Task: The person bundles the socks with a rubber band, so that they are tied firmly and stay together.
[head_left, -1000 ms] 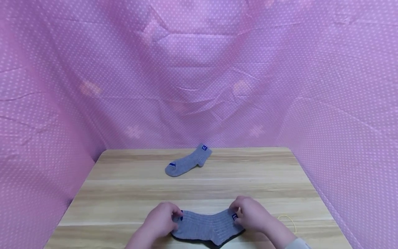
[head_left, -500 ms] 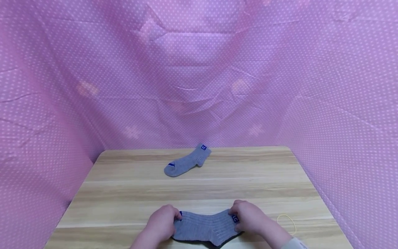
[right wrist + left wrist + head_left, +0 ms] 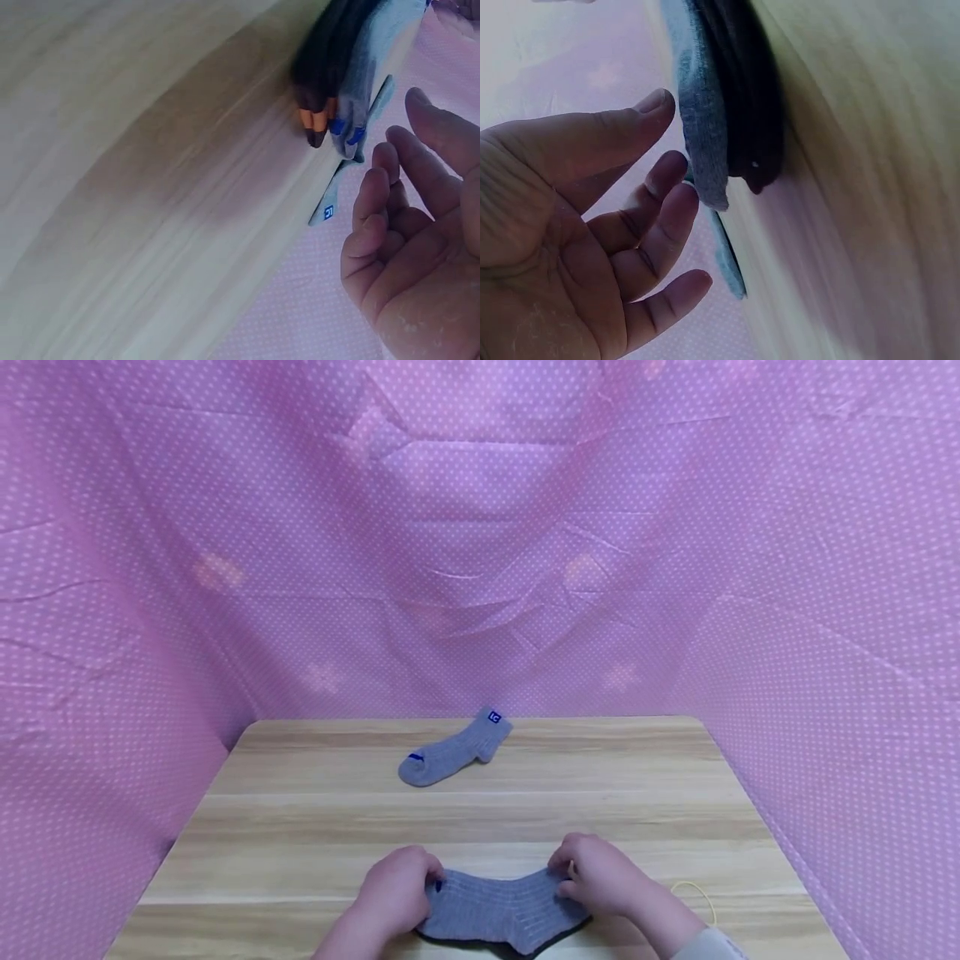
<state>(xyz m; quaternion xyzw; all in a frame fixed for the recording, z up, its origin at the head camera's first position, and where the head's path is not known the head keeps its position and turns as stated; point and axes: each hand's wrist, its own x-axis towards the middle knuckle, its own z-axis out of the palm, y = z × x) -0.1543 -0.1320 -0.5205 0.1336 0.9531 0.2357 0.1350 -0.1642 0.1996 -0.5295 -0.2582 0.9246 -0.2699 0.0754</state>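
A grey ribbed sock lies flat near the front of the table, on top of a dark sock whose black edge shows beneath it. My left hand is at the toe end, fingertips right by the grey fabric, thumb and fingers apart. At the cuff end is my right hand, its thumb and forefinger spread over the grey cuff. In the right wrist view its fingers bend loosely beside the cuffs, where orange bands mark the dark sock and blue marks the grey one.
Another grey sock with a blue label lies farther back on the wooden table. A thin yellow band sits to the right, beside my right forearm. Pink dotted cloth hangs around the table.
My right thumb and forefinger have spread apart, and the hand now covers the cuff's blue label. My left hand has shifted slightly right over the toe. The socks have stayed nearly in place.
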